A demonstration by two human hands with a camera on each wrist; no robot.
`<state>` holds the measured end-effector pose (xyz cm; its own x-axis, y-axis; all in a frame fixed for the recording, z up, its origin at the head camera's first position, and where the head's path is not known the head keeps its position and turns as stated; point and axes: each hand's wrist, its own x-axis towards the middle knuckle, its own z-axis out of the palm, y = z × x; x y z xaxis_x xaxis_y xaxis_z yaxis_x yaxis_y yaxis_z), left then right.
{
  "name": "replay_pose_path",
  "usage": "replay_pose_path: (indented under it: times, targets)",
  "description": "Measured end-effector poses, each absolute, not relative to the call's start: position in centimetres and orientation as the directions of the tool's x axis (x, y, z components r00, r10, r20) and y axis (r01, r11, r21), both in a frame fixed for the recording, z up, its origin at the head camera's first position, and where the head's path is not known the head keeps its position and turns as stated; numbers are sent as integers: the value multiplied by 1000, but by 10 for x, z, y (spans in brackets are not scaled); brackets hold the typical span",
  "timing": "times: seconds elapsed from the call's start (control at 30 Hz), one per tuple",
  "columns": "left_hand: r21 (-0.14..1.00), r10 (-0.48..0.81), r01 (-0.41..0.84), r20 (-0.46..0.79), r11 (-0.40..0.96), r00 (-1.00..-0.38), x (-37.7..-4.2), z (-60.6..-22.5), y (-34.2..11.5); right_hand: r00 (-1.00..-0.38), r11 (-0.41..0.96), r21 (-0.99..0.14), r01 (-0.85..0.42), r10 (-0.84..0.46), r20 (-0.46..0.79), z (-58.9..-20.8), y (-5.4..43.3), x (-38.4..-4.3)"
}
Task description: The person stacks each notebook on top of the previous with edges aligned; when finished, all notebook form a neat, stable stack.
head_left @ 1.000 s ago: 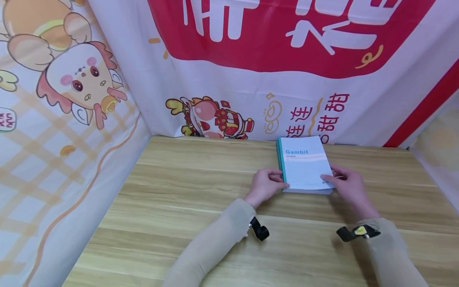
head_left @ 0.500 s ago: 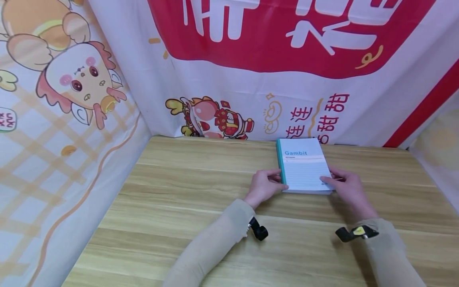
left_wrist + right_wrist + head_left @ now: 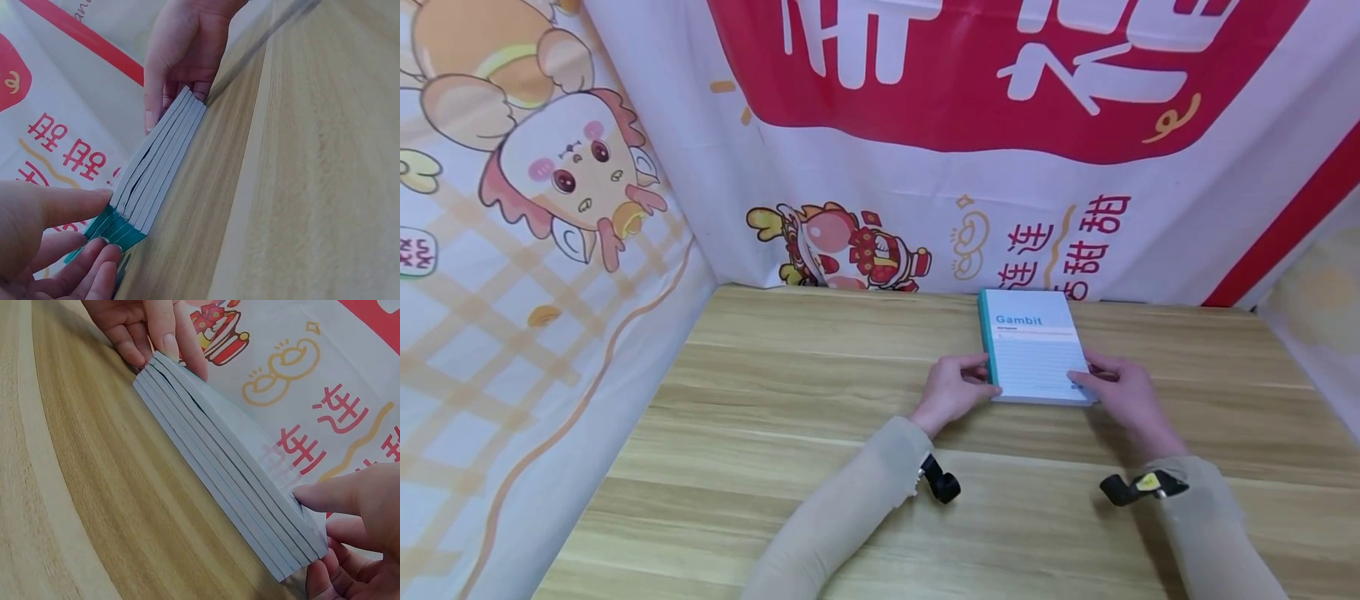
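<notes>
A stack of several notebooks (image 3: 1037,346) lies flat at the back of the table, white covers up, with teal spines (image 3: 115,228) on its left. "Gambit" is printed on the top one. My left hand (image 3: 953,390) holds the stack's near left corner, thumb on the top edge and fingers against the spines. At the near right corner, my right hand (image 3: 1129,398) holds the stack, its thumb on the cover and its fingers curled at the side. Page edges (image 3: 219,469) show nearly flush in the right wrist view, with a thin gap between upper notebooks.
The wooden table (image 3: 820,367) reaches back to a printed cloth (image 3: 865,167) hanging just behind the stack. Another printed cloth (image 3: 647,350) hangs along the left side. Small black wrist cameras (image 3: 942,482) are strapped on both sleeves.
The top notebook, earlier skewed with its near right corner sticking out, now lines up with the stack. My right hand has shifted slightly left; the left hand has barely moved.
</notes>
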<state>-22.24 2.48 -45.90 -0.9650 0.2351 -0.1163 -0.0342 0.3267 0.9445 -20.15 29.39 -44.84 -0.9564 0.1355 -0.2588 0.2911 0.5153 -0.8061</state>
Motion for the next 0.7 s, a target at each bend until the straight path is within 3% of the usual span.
replay_pose_path:
  times: [0.7]
  targets:
    - [929,310,-2,-125,369,-942,-224,-458,22,-958,544,-790,283,122,-259,-450,294,-203]
